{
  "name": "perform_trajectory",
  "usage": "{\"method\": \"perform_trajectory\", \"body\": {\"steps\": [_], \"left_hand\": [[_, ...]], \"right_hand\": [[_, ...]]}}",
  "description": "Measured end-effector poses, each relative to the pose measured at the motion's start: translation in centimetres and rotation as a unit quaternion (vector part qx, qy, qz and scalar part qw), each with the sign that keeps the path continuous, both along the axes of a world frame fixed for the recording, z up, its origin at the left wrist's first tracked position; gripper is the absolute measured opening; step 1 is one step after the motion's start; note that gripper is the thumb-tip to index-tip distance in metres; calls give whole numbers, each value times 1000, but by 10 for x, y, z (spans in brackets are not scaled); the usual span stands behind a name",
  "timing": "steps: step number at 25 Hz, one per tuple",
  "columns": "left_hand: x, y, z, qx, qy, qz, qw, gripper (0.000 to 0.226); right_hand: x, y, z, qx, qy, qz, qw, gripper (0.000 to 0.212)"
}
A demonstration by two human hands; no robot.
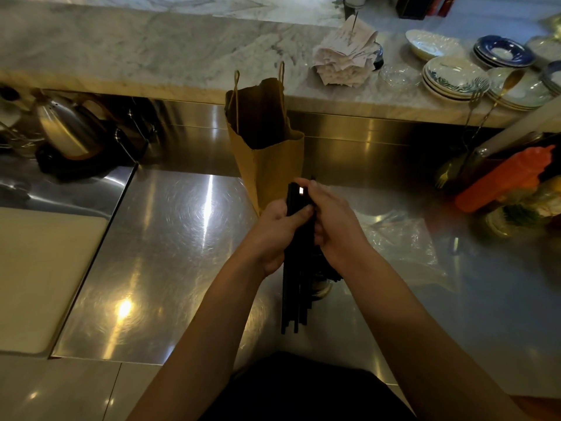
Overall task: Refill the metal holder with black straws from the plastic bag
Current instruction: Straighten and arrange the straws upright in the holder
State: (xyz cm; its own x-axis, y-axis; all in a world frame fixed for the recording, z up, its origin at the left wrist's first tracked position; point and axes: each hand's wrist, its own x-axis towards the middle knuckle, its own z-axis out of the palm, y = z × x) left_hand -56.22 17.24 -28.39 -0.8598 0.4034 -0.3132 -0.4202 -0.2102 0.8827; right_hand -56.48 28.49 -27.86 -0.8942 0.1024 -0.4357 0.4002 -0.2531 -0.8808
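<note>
Both hands are closed around 1 bunch of black straws (296, 287) above the shiny steel counter (182, 253). The left hand (277, 229) grips it from the 9 o'clock side and the right hand (334, 226) wraps it from the 3 o'clock side. A small bit of the metal holder (323, 288) peeks out just under the right hand, the clear plastic bag (406, 238) lies flat at 3 o'clock from the hands, and a brown paper bag (267, 147) stands just behind the straws at 12 o'clock.
</note>
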Motion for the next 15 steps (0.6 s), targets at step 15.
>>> {"method": "perform_trajectory", "body": {"steps": [15], "left_hand": [[-8, 0, 8, 204, 70, 301, 929, 20]], "right_hand": [[42, -6, -34, -320, -167, -132, 923, 54]]}}
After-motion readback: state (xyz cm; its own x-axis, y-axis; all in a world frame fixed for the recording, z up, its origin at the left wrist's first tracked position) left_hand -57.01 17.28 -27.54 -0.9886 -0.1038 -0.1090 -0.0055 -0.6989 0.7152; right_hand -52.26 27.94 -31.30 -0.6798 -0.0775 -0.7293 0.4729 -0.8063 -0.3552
